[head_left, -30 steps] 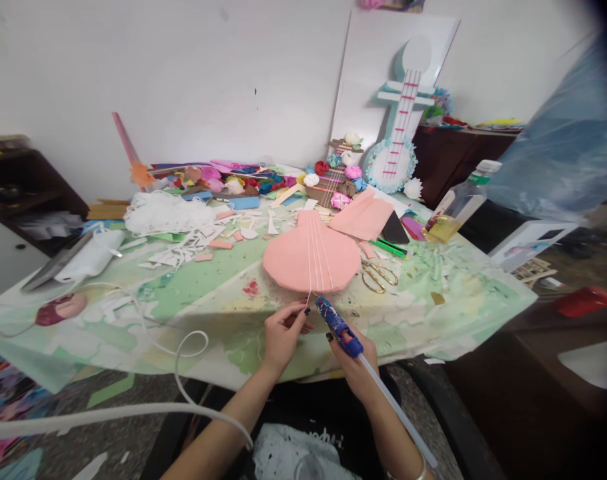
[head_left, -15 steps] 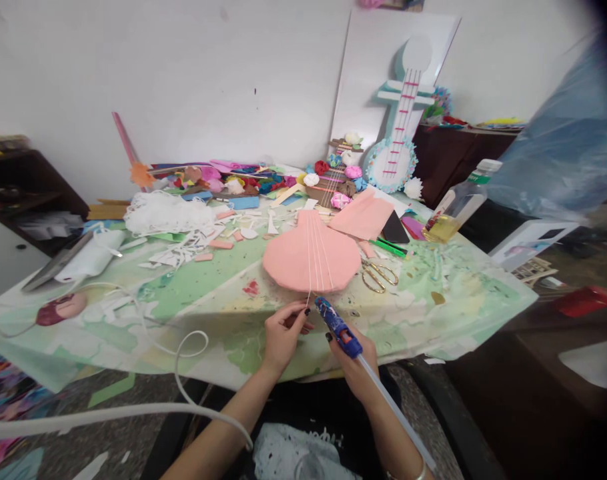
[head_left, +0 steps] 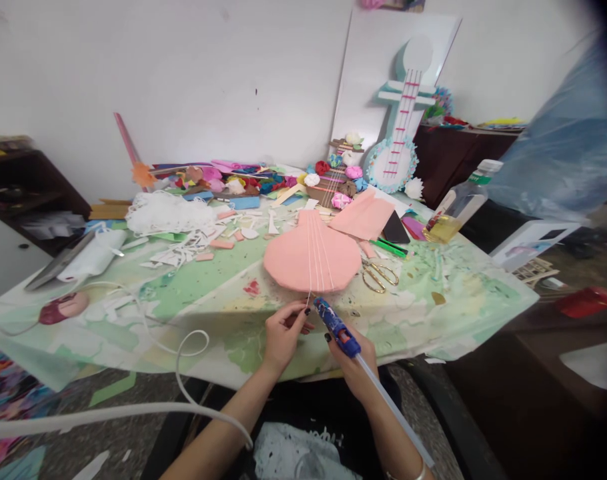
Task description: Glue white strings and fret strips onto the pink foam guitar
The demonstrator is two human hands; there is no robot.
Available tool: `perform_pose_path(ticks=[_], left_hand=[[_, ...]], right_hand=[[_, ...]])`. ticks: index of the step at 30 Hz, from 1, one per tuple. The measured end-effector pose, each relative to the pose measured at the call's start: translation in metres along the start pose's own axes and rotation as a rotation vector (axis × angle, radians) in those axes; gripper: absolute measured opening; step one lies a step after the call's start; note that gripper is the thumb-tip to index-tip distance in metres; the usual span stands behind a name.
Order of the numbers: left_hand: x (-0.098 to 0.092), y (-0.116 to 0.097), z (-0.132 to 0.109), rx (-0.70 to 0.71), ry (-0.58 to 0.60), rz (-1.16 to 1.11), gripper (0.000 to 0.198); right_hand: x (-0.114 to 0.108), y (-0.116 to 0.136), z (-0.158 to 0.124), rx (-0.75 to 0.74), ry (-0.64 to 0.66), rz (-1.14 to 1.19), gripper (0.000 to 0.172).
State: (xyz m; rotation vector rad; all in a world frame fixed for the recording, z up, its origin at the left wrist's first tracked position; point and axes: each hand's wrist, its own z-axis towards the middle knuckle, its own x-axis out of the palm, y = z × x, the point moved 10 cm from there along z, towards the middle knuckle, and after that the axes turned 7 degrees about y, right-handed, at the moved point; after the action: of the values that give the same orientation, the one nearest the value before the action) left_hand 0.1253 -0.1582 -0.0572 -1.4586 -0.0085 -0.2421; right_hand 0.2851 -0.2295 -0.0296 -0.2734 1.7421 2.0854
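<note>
A pink instrument-shaped craft body (head_left: 288,259) lies flat near the table's front edge, with several white strings (head_left: 312,247) running down its face. My left hand (head_left: 286,333) is closed on the end of one white string, pinched between thumb and finger just below the body's lower edge. In my right hand (head_left: 356,363) is a blue hot glue gun (head_left: 337,328), its tip close to the lower edge beside that string. A long clear glue stick (head_left: 396,417) sticks out of the gun's back. Whether the tip touches the body I cannot tell.
Gold scissors (head_left: 379,275) lie right of the pink body, near a green pen (head_left: 391,248) and a dark phone (head_left: 396,229). A bottle (head_left: 446,217) stands at the right. White string (head_left: 168,213) is heaped at left. A white cable (head_left: 133,413) crosses my left forearm.
The glue gun's tip has shifted very slightly left, toward the pinched string. Otherwise both hands hold almost the same place.
</note>
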Motion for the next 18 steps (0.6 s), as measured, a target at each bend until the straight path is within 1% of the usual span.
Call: perform_pose_path(ticks=[8,12,18], left_hand=[[-0.003,-0.003,-0.001,0.029,-0.012,0.000,0.023],[-0.004,-0.011,-0.004,0.047,-0.032,0.001,0.022],[-0.002,-0.026,-0.006,0.060,-0.021,0.006,0.021]], right_hand=[[-0.002,-0.004,0.002,-0.004,-0.020,0.009,0.008],[-0.002,-0.004,0.003,-0.003,-0.021,0.014,0.009],[-0.002,-0.004,0.002,-0.005,-0.019,0.016,0.009]])
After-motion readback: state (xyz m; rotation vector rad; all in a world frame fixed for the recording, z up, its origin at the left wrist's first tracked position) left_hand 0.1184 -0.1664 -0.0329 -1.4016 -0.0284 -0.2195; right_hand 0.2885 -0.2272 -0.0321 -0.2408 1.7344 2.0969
